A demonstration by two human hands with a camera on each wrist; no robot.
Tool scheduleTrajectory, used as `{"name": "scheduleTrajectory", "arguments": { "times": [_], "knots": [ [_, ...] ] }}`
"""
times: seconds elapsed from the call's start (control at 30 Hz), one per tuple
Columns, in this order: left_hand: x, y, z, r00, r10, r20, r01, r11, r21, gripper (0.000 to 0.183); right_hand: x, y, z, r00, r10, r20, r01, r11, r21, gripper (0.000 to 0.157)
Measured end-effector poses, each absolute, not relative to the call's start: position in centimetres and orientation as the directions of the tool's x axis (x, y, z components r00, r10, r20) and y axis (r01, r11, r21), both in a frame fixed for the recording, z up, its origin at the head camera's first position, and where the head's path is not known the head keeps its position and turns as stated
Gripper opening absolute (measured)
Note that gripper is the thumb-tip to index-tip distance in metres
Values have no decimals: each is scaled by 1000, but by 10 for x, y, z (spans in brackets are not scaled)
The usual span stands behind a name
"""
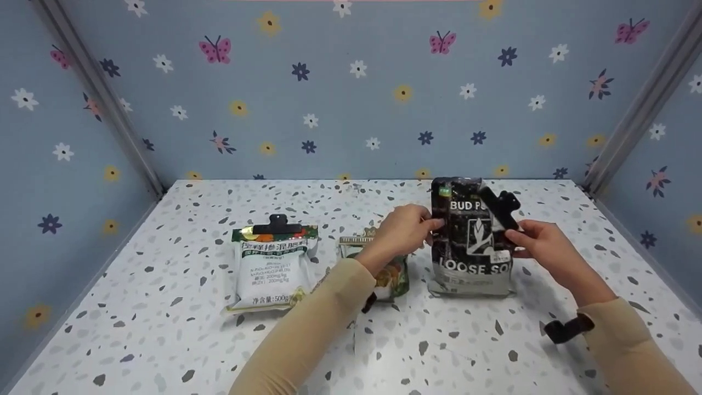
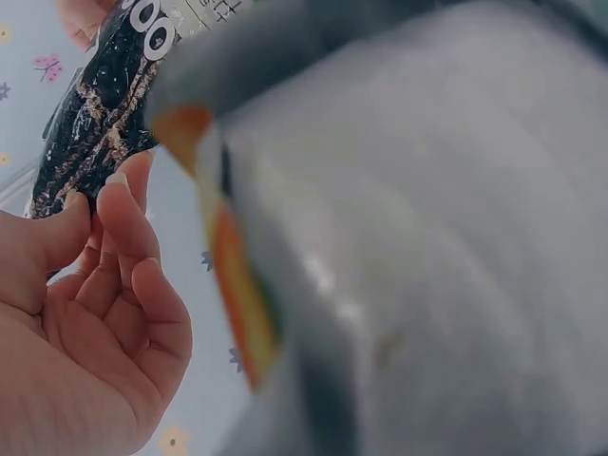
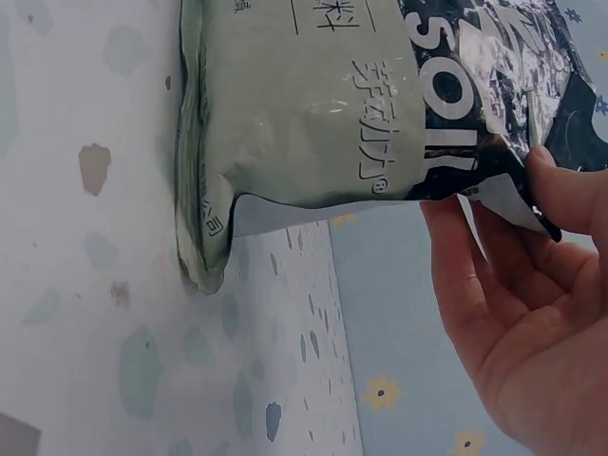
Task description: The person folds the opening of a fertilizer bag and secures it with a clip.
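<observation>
A black and grey bag of soil (image 1: 463, 241) stands upright on the table, right of the middle in the head view. On its upper right edge a black bag clip (image 1: 500, 207) sits at a slant. My left hand (image 1: 405, 230) pinches the bag's left edge between thumb and fingers, as the left wrist view also shows. From the other side my right hand (image 1: 543, 244) pinches the right edge just below the clip. In the right wrist view, the thumb (image 3: 570, 195) lies on the bag's front and the fingers are behind it.
A white fertilizer bag (image 1: 271, 274) with a black clip (image 1: 278, 224) on top lies at the left. Between it and the soil bag lies a smaller colourful bag (image 1: 396, 280), partly hidden by my left arm. Patterned blue panels (image 1: 351, 109) enclose the speckled table (image 1: 417, 334).
</observation>
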State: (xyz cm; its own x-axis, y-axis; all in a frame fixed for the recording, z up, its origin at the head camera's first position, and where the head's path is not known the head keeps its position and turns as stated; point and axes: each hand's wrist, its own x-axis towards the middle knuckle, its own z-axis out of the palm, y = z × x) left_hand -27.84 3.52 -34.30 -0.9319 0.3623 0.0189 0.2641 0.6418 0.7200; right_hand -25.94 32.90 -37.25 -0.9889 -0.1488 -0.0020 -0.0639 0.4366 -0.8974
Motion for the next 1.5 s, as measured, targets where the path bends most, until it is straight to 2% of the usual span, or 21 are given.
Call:
{"name": "scheduleTrajectory", "arguments": {
  "times": [0.27,0.5,0.73,0.97,1.27,1.5],
  "knots": [
    [-280,42,-351,-941,331,-66,171,635,753,35,-258,334,-377,-979,-195,-60,-26,412,-911,31],
    [-278,46,-359,-932,315,-179,65,632,772,37,-258,337,-383,-967,-208,-145,37,450,-892,26],
    [-276,48,-366,-936,298,-187,35,608,793,33,-260,336,-387,-965,-173,-198,96,467,-879,39],
    [-274,50,-371,-932,291,-215,-6,581,814,61,-262,336,-391,-961,-148,-232,138,472,-871,62],
    [-273,51,-374,-921,282,-268,-85,526,846,76,-260,334,-391,-948,-154,-280,174,487,-856,66],
    [-273,52,-376,-933,273,-234,-38,572,819,71,-259,331,-391,-950,-157,-270,148,536,-831,64]
  ]
}}
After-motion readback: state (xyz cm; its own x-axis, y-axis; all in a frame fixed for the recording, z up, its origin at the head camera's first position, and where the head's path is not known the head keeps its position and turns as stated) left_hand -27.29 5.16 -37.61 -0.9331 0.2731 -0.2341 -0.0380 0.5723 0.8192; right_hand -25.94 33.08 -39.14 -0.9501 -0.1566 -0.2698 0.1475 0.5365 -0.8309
